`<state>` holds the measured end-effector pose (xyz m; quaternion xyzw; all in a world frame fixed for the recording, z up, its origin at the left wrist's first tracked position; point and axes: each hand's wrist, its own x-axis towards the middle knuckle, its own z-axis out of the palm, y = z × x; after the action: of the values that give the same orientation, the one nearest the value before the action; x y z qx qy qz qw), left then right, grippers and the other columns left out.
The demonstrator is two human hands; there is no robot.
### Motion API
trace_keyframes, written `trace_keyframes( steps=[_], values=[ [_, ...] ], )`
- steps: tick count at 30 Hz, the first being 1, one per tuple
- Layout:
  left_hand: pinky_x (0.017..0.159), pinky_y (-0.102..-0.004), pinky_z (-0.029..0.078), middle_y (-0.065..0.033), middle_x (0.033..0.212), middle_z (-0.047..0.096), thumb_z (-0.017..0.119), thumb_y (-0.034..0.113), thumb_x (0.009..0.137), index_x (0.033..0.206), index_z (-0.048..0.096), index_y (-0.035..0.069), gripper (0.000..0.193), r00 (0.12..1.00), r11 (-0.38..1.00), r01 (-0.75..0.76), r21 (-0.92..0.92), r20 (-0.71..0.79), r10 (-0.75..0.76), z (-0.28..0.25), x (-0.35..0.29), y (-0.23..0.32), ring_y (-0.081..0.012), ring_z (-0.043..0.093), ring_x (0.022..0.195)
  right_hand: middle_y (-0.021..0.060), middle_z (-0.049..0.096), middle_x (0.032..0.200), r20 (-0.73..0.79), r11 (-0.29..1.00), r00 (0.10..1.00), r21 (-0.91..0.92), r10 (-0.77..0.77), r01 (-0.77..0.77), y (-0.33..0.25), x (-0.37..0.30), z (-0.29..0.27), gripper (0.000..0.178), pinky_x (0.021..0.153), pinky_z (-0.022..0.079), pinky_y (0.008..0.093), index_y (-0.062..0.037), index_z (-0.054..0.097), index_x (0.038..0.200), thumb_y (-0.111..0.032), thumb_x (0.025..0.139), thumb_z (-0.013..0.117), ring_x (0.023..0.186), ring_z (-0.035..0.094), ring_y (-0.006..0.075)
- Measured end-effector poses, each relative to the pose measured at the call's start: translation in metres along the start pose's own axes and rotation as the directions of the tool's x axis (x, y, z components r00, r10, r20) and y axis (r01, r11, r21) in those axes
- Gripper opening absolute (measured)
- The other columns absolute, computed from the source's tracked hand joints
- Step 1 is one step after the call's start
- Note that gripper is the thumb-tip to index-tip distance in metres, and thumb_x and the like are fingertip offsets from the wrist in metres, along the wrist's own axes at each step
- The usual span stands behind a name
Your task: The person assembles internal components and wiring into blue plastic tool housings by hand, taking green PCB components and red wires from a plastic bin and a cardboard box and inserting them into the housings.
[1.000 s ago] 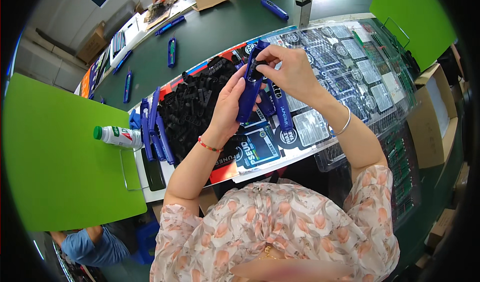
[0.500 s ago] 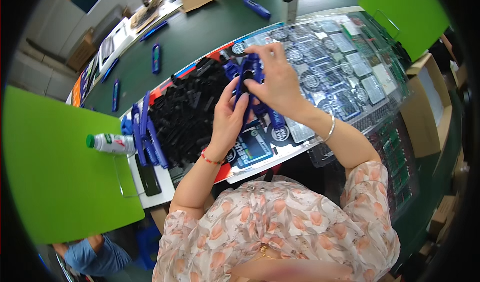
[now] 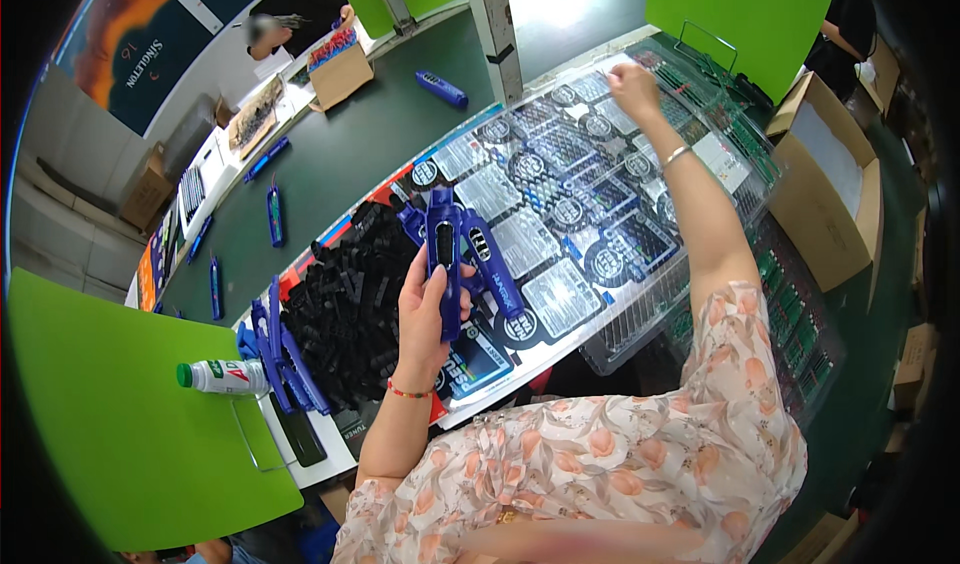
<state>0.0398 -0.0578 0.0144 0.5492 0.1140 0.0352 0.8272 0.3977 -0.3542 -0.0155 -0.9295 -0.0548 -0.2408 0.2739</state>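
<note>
My left hand point(image 3: 425, 314) is closed around a long blue plastic casing point(image 3: 441, 254) with a dark oblong opening along it, the thumb lying on its face. Just right of it, another blue casing point(image 3: 490, 270) with slots rests over the printed sheet. A pile of small black plastic parts point(image 3: 345, 304) lies to the left of this hand. My right hand point(image 3: 634, 90) is stretched to the far right, above a clear plastic tray point(image 3: 560, 199). Its fingers are curled together, and what they pinch, if anything, is too small to make out.
Several blue casings point(image 3: 283, 359) lie stacked at the left beside a white bottle point(image 3: 222, 376) and a dark phone point(image 3: 298, 432). Green circuit boards point(image 3: 690, 89) line the right side, near an open cardboard box point(image 3: 825, 189). A metal post point(image 3: 496, 34) stands at the back.
My right hand has let go of the blue casing and moved far to the right over the tray. My left hand keeps the casing, now lower and turned with its opening facing up. The view has shifted.
</note>
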Motion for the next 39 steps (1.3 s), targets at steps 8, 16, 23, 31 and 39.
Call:
trace_keyframes(
  steps=[8, 16, 23, 31, 39],
  values=[
    [0.054, -0.0226, 0.048, -0.0105, 0.097, 0.065, 0.047, 0.014, 0.101, 0.143, 0.038, 0.007, 0.044, 0.997, 0.999, -0.042, -0.01, -0.071, 0.041, -0.008, -0.002, -0.005, -0.0105, 0.058, 0.067, 0.0159, 0.069, 0.108, 0.178, 0.918, 0.926, -0.283, 0.333, -0.276, 0.059, 0.031, 0.015, 0.028, 0.087, 0.053, 0.0438, -0.0133, 0.072, 0.101, -0.017, 0.073, 0.073, 0.103, 0.066, 0.034],
    [0.055, -0.0238, 0.047, -0.011, 0.099, 0.066, 0.04, 0.027, 0.105, 0.144, 0.039, 0.007, 0.044, 0.998, 0.997, -0.012, -0.078, -0.061, 0.007, -0.012, -0.005, -0.002, -0.0109, 0.057, 0.066, 0.0129, 0.072, 0.087, -0.079, 0.929, 0.993, 0.352, -0.092, 0.114, -0.078, -0.02, -0.065, 0.04, 0.064, 0.056, 0.0365, -0.0077, 0.056, 0.12, -0.016, 0.084, 0.069, 0.081, 0.072, 0.0257],
    [0.059, -0.0264, 0.05, -0.0155, 0.105, 0.065, 0.038, 0.028, 0.105, 0.15, 0.03, 0.008, 0.05, 0.995, 0.961, 0.062, -0.269, 0.096, -0.037, -0.019, -0.004, -0.01, -0.0144, 0.059, 0.069, 0.0105, 0.071, 0.088, 0.469, 0.44, 0.838, 0.838, -0.277, -0.324, -0.191, -0.162, -0.104, 0.049, 0.051, 0.048, 0.0198, -0.0006, 0.044, 0.135, -0.02, 0.094, 0.063, 0.074, 0.07, 0.0158],
    [0.061, -0.0248, 0.051, -0.0114, 0.102, 0.064, 0.039, 0.026, 0.105, 0.15, 0.03, 0.007, 0.05, 0.995, 0.959, 0.021, -0.281, 0.102, 0.008, -0.026, -0.014, -0.008, -0.0131, 0.061, 0.073, 0.0113, 0.07, 0.091, 0.494, 0.404, 0.74, 0.856, -0.457, -0.323, -0.224, -0.217, -0.093, 0.031, 0.051, 0.049, 0.0188, 0.0031, 0.055, 0.123, -0.012, 0.096, 0.06, 0.076, 0.071, 0.0152],
    [0.062, -0.0269, 0.051, -0.0108, 0.102, 0.064, 0.04, 0.026, 0.104, 0.149, 0.032, 0.007, 0.05, 0.993, 0.976, -0.048, -0.214, 0.097, 0.07, -0.028, -0.015, -0.009, -0.0154, 0.061, 0.073, 0.0085, 0.069, 0.089, 0.507, 0.453, 0.722, 0.841, -0.471, -0.296, -0.229, -0.227, -0.081, 0.029, 0.052, 0.05, 0.0194, 0.0036, 0.058, 0.119, -0.011, 0.095, 0.062, 0.077, 0.07, 0.0134]
  ],
)
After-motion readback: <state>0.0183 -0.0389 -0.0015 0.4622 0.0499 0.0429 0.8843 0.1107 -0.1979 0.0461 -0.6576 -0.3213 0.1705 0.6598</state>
